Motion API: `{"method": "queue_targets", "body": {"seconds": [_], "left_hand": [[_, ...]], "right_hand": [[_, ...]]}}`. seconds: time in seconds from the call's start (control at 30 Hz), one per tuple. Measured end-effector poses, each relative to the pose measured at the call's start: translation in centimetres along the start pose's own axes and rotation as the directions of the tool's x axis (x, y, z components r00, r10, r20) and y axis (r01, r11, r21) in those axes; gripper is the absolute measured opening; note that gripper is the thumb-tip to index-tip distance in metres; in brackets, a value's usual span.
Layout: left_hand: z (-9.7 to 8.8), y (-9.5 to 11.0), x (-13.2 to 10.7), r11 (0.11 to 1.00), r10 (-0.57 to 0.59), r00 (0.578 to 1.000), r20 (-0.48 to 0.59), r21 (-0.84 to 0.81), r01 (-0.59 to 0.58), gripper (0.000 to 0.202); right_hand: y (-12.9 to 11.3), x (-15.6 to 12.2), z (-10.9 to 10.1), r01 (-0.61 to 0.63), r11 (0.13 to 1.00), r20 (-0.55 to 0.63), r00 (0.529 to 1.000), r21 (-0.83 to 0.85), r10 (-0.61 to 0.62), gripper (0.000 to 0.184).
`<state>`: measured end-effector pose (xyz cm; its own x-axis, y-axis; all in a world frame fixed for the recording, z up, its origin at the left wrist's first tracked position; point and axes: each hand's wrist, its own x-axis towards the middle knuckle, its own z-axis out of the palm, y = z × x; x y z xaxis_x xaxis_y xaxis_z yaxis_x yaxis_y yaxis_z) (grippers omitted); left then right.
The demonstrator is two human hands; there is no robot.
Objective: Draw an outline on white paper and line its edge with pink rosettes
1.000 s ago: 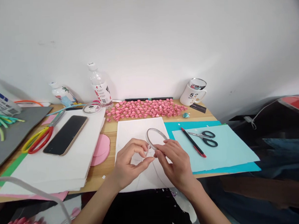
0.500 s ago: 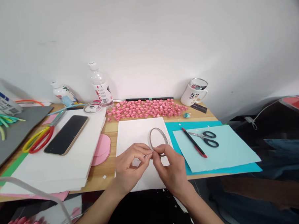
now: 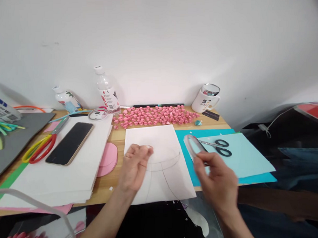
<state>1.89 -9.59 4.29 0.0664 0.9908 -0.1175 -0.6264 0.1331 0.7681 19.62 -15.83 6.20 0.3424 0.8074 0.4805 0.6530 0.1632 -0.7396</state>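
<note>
My right hand (image 3: 216, 178), blurred by motion, is closed on a thin, ring-shaped roll of tape (image 3: 189, 145). It is over the blue sheets, beside the black-handled scissors (image 3: 221, 148); the hand and roll mostly hide a pen lying there. My left hand (image 3: 134, 164) is pinched shut over the white paper, with a small white piece (image 3: 149, 146) at its fingertips. Pencil-like curved lines show on the white paper (image 3: 161, 182) below. Behind it lie many small pink rolled pieces (image 3: 153, 115) and one teal piece (image 3: 198, 123).
A smartphone (image 3: 70, 144) rests on white sheets (image 3: 64, 186) at left, beside red-and-yellow-handled scissors (image 3: 41, 148). Pink discs (image 3: 109, 158) lie between the papers. A plastic bottle (image 3: 107, 91) and a mug (image 3: 204, 98) stand near the wall. A pale cable (image 3: 46, 204) crosses lower left.
My hands were together at the tape roll over the white paper. Now they are apart: the right has carried the roll rightward, the left has moved slightly left with a small white piece.
</note>
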Motion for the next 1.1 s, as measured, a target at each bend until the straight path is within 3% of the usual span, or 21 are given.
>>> {"method": "queue_targets", "body": {"seconds": [0.03, 0.07, 0.1, 0.13, 0.17, 0.23, 0.27, 0.37, 0.47, 0.5, 0.6, 0.63, 0.7, 0.83, 1.0, 1.1], "left_hand": [[-0.4, 0.4, 0.4, 1.0, 0.013, 1.0, -0.023, -0.012, -0.013, 0.033], [-0.7, 0.8, 0.6, 1.0, 0.014, 1.0, -0.021, 0.01, -0.014, 0.031], [-1.0, 1.1, 0.7, 0.998, 0.006, 1.0, 0.005, 0.057, -0.007, 0.029], [-1.2, 1.3, 0.8, 0.994, 0.01, 0.999, 0.033, 0.111, -0.013, 0.027], [-1.3, 1.5, 0.6, 0.986, 0.018, 0.997, 0.069, 0.165, -0.029, 0.024], [-1.3, 1.7, 0.2, 0.963, 0.041, 0.989, 0.144, 0.259, -0.078, 0.021], [-1.1, 1.7, 0.0, 0.95, 0.05, 0.982, 0.18, 0.296, -0.103, 0.02], [-0.3, 1.8, -0.8, 0.901, 0.035, 0.965, 0.259, 0.41, -0.143, 0.017], [0.3, 1.6, -1.6, 0.842, 0.003, 0.951, 0.31, 0.513, -0.17, 0.016], [0.5, 1.5, -1.8, 0.825, 0.002, 0.944, 0.329, 0.533, -0.188, 0.015], [0.6, 1.2, -2.3, 0.775, 0.023, 0.92, 0.392, 0.574, -0.264, 0.011], [0.5, 1.2, -2.4, 0.756, 0.038, 0.913, 0.406, 0.586, -0.292, 0.01], [0.3, 1.1, -2.6, 0.712, 0.076, 0.902, 0.424, 0.61, -0.347, 0.009], [0.0, 1.3, -2.5, 0.586, 0.13, 0.871, 0.475, 0.671, -0.454, 0.009], [0.0, 1.4, -2.2, 0.408, 0.172, 0.768, 0.616, 0.665, -0.625, 0.012], [0.1, 1.2, -2.1, 0.422, 0.144, 0.786, 0.601, 0.681, -0.598, 0.011]], "right_hand": [[0.8, 0.2, -1.5, 0.001, 0.999, 0.064, 0.998, -0.041, 0.002, 0.011], [1.8, 0.3, -3.2, 0.01, 0.999, 0.243, 0.97, -0.044, 0.001, 0.014], [2.8, 0.3, -4.8, 0.003, 1.0, 0.465, 0.885, -0.031, 0.012, 0.015], [3.8, 0.1, -6.4, 0.014, 1.0, 0.653, 0.757, 0.004, -0.013, 0.011], [4.7, -0.2, -7.7, 0.016, 1.0, 0.761, 0.648, 0.019, -0.025, 0.007], [6.2, -1.0, -9.5, 0.004, 1.0, 0.841, 0.541, -0.004, 0.002, 0.017], [6.6, -1.4, -9.8, -0.006, 0.999, 0.851, 0.524, -0.035, 0.033, 0.019], [6.3, -1.7, -8.8, -0.024, 0.997, 0.853, 0.515, -0.079, 0.08, 0.014], [4.1, -0.8, -5.8, -0.047, 0.999, 0.848, 0.528, -0.025, 0.046, 0.018], [3.2, -0.4, -4.7, -0.063, 0.998, 0.817, 0.576, 0.012, 0.026, 0.018], [0.8, 0.3, -1.6, -0.052, 0.982, 0.622, 0.779, 0.181, -0.074, 0.011], [0.2, 0.4, -0.7, -0.037, 0.969, 0.562, 0.82, 0.246, -0.111, 0.011], [-0.6, 0.5, 0.6, -0.022, 0.944, 0.498, 0.853, 0.329, -0.153, 0.012], [-0.9, 0.4, 1.6, -0.019, 0.941, 0.461, 0.875, 0.338, -0.148, 0.005], [-0.6, 0.5, 1.5, -0.026, 0.961, 0.525, 0.841, 0.275, -0.128, 0.005], [-0.5, 0.7, 1.4, -0.053, 0.966, 0.591, 0.799, 0.253, -0.111, 0.008]]}}
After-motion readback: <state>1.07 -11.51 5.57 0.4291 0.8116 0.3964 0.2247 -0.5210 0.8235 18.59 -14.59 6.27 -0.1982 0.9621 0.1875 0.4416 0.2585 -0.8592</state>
